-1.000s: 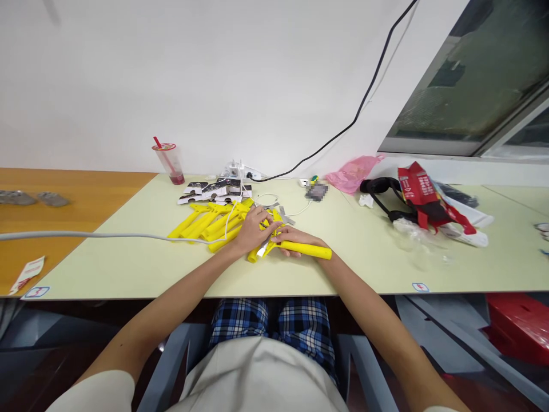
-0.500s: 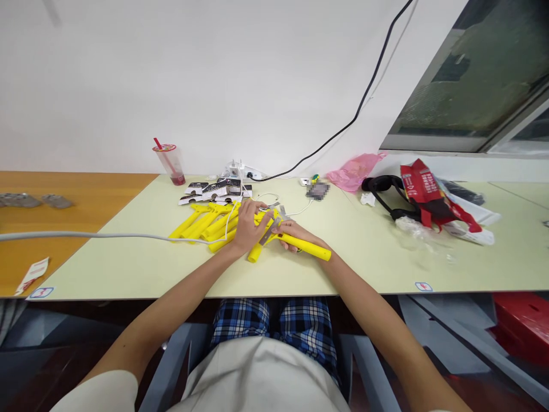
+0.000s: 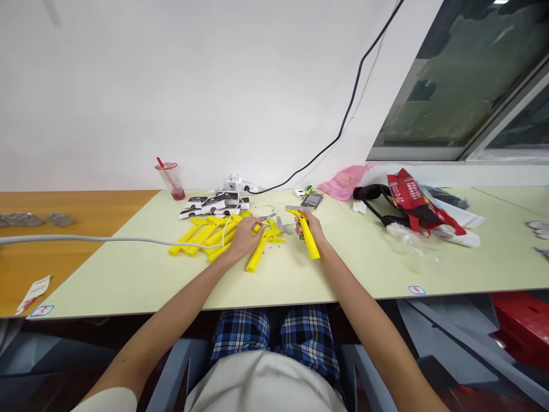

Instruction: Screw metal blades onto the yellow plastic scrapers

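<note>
My right hand (image 3: 314, 227) is closed around a yellow scraper (image 3: 309, 237) with a metal blade at its top end, held just above the table. My left hand (image 3: 246, 236) rests over the yellow parts near the table's middle; its fingertips are at a yellow piece, and whether they grip something is too small to tell. A yellow handle (image 3: 256, 256) lies just right of my left hand. Several yellow handles (image 3: 199, 236) are piled to its left. Metal blades (image 3: 282, 225) and tiny parts lie between my hands.
Black-and-white cards (image 3: 214, 204) and a cup with a red straw (image 3: 172, 182) stand behind the handles. A power strip (image 3: 240, 186), phone (image 3: 311, 200), pink bag (image 3: 345, 182), headphones (image 3: 381, 200) and red packaging (image 3: 414, 200) lie along the back. A grey cable (image 3: 128, 238) crosses the left side.
My right hand has moved right, away from my left, carrying the yellow scraper, which has turned more upright in view. My left hand stays by the pile. The camera view has shifted slightly.
</note>
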`<state>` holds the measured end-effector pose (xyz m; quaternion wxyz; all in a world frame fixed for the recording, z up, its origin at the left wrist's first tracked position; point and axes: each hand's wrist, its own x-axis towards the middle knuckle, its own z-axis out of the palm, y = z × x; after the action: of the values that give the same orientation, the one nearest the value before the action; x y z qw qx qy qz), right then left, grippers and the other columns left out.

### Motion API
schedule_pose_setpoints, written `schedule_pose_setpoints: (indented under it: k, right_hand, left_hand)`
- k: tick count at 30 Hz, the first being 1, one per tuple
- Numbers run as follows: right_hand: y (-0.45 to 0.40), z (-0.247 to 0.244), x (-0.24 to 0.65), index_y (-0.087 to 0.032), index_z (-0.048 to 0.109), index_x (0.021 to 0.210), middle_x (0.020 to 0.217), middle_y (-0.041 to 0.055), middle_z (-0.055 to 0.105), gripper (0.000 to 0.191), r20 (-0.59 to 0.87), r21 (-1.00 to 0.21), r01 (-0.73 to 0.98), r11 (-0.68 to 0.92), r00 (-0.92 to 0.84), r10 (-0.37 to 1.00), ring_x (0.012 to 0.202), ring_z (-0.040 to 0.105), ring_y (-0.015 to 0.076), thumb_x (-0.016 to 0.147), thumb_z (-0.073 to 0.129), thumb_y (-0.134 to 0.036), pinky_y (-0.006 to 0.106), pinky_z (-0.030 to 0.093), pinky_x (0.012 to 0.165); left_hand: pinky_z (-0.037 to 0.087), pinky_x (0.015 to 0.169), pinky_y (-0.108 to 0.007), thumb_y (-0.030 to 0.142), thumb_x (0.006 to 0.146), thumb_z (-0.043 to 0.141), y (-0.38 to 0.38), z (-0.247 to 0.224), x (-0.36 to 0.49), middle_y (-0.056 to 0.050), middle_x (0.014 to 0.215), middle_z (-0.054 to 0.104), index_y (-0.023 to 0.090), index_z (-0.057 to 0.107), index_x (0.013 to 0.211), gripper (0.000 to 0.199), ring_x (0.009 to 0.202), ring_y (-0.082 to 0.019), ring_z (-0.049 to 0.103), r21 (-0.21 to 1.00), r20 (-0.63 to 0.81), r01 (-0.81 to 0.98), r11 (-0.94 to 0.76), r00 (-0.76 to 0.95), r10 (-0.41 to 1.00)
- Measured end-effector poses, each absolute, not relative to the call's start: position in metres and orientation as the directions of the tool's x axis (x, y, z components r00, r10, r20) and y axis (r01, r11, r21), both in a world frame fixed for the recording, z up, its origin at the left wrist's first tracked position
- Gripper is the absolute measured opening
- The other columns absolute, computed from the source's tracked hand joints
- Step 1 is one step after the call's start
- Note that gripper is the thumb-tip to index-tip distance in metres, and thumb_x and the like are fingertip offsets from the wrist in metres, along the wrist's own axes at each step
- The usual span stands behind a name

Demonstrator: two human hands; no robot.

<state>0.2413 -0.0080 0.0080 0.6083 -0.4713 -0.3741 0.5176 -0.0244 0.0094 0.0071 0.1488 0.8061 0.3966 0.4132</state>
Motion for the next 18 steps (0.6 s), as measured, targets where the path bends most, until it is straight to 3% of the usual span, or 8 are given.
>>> schedule_pose_setpoints:
  k: [7, 12, 18]
  right_hand:
    - [-0.007, 0.002, 0.235, -0.023, 0.062, 0.085, 0.068, 0.0020, 0.070, 0.035, -0.075, -0.957, -0.291, 0.001, 0.250, 0.965, 0.040, 0.051, 0.0121, 0.086, 0.081, -0.053, 0.026, 0.042, 0.036]
    - [-0.013, 0.000, 0.232, -0.023, 0.062, 0.082, 0.054, 0.0010, 0.063, 0.036, -0.054, -0.974, -0.227, -0.012, 0.179, 0.982, 0.040, 0.054, 0.0151, 0.085, 0.081, -0.053, 0.027, 0.043, 0.037]
    - [-0.013, -0.001, 0.233, -0.023, 0.061, 0.081, 0.049, -0.0011, 0.061, 0.040, -0.017, -0.977, -0.211, 0.018, 0.163, 0.987, 0.038, 0.053, 0.0145, 0.085, 0.083, -0.056, 0.026, 0.044, 0.039]
  left_hand:
    - [0.049, 0.085, -0.037, 0.026, 0.097, 0.069, 0.010, 0.001, -0.026, -0.003, 0.085, 0.064, 0.023, 0.071, 0.093, 0.006, 0.086, -0.024, 0.061, 0.536, 0.489, 0.506, -0.676, 0.467, 0.737]
    - [0.051, 0.085, -0.038, 0.028, 0.096, 0.070, 0.026, 0.004, -0.019, -0.005, 0.083, 0.068, 0.023, 0.074, 0.092, 0.008, 0.088, -0.028, 0.066, 0.505, 0.431, 0.554, -0.662, 0.503, 0.750]
    - [0.048, 0.073, -0.034, 0.063, 0.088, 0.080, 0.056, 0.018, 0.012, -0.008, 0.074, 0.072, 0.024, 0.067, 0.071, 0.044, 0.077, -0.027, 0.065, 0.478, 0.222, 0.717, -0.507, 0.460, 0.860]
